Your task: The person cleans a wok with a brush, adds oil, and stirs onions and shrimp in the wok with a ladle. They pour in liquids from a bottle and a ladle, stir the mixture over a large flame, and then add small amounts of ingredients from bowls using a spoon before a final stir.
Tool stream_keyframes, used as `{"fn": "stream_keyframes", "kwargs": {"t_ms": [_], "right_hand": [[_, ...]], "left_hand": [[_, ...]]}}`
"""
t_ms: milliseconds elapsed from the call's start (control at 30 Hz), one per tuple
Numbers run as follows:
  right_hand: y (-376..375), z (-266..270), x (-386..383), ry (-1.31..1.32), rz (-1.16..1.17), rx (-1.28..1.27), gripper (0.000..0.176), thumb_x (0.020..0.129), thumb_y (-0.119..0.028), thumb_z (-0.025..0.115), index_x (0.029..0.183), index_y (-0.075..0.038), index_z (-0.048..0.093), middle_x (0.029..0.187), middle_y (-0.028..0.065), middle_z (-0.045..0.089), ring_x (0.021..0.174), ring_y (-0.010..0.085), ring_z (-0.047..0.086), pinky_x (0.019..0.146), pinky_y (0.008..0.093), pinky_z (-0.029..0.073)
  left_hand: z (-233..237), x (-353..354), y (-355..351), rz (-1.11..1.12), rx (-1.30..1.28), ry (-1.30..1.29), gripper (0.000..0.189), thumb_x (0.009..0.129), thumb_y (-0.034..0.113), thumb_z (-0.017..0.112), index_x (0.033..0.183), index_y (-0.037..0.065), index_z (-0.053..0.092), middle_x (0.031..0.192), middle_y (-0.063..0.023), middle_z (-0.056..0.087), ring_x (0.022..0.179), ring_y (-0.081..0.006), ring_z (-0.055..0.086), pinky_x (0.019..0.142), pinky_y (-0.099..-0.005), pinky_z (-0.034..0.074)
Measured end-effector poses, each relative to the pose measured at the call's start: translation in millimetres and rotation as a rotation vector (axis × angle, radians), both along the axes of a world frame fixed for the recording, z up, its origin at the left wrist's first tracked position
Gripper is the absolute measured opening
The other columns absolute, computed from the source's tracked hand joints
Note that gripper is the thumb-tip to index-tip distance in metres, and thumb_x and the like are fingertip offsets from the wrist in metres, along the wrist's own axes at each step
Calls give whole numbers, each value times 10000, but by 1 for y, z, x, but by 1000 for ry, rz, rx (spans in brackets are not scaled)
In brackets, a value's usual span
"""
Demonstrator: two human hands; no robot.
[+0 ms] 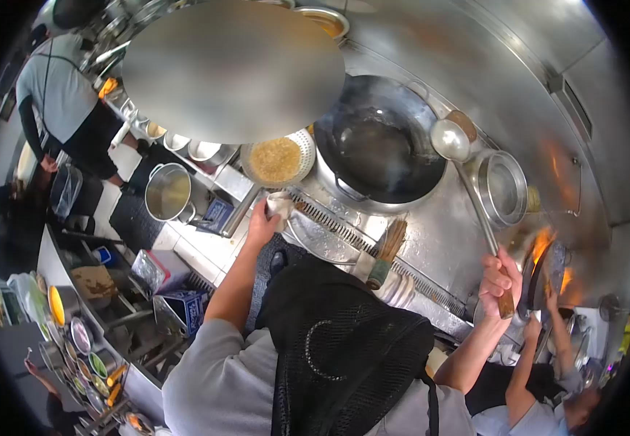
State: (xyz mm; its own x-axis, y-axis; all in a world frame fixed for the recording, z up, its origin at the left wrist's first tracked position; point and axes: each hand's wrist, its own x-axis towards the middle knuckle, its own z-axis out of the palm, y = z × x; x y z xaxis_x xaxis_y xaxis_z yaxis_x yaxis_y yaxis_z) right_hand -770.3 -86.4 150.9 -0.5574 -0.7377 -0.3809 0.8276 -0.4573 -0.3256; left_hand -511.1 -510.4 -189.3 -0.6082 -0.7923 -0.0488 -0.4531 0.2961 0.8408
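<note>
– Hands first: what does each one hold?
– Left hand point(262, 220) closes around a white cloth point(281, 204) wrapped on the handle of the round strainer point(277, 160). The strainer's basket of golden-brown food hangs just beyond the knuckles. Right hand point(498, 280) is clenched on the wooden end of a long ladle point(450, 139), and the ladle's bowl sits well ahead of that fist, beside the rim of the dark wok point(380, 152).
– And between the two hands?
– The wok lies ahead of them, between the strainer and the ladle bowl. A bamboo brush point(387, 251) lies on the steel worktop point(438, 240), nearer the body. Just beside the right hand, another person's arm point(529, 349) reaches to a flaming pan point(551, 265).
</note>
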Motion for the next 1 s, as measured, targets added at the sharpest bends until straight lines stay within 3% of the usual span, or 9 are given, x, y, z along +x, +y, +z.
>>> {"fn": "stream_keyframes", "kwargs": {"t_ms": [133, 400, 767, 900, 1000], "right_hand": [[-43, -1, 21, 110, 69, 167, 291, 983, -104, 481, 1273, -89, 498, 840, 94, 544, 457, 79, 487, 334, 216, 409], [-133, 6, 61, 454, 349, 499, 411, 909, -116, 584, 1290, -27, 457, 740, 84, 550, 414, 71, 435, 319, 206, 325], [-185, -19, 76, 693, 556, 562, 439, 929, -92, 593, 1331, -69, 419, 737, 69, 563, 427, 127, 480, 359, 266, 375], [-191, -27, 75, 698, 582, 584, 434, 931, -79, 580, 1335, -86, 421, 736, 75, 563, 420, 126, 474, 366, 269, 372], [-188, -37, 71, 587, 511, 507, 419, 948, -90, 550, 1341, -31, 419, 749, 84, 534, 399, 83, 431, 330, 233, 346]], "left_hand": [[-9, 0, 0, 13, 4, -8, 685, 797, 196, 729, 1377, -28, 441, 1323, -248, 532, 1222, -360, 530, 1019, -406, 433], [-7, 2, 0, 10, -8, -9, 662, 789, 209, 740, 1347, -17, 464, 1271, -249, 551, 1186, -375, 539, 1017, -418, 429], [5, 2, 1, 11, 38, 2, 664, 795, 250, 735, 1336, -34, 476, 1296, -263, 545, 1221, -387, 520, 1051, -413, 401], [3, 1, 1, 7, -6, 5, 644, 791, 246, 737, 1313, -37, 489, 1273, -267, 552, 1203, -399, 523, 1036, -423, 407], [3, 0, 1, 3, -28, 0, 639, 793, 241, 736, 1311, -39, 489, 1267, -270, 552, 1199, -399, 524, 1030, -425, 409]]}}
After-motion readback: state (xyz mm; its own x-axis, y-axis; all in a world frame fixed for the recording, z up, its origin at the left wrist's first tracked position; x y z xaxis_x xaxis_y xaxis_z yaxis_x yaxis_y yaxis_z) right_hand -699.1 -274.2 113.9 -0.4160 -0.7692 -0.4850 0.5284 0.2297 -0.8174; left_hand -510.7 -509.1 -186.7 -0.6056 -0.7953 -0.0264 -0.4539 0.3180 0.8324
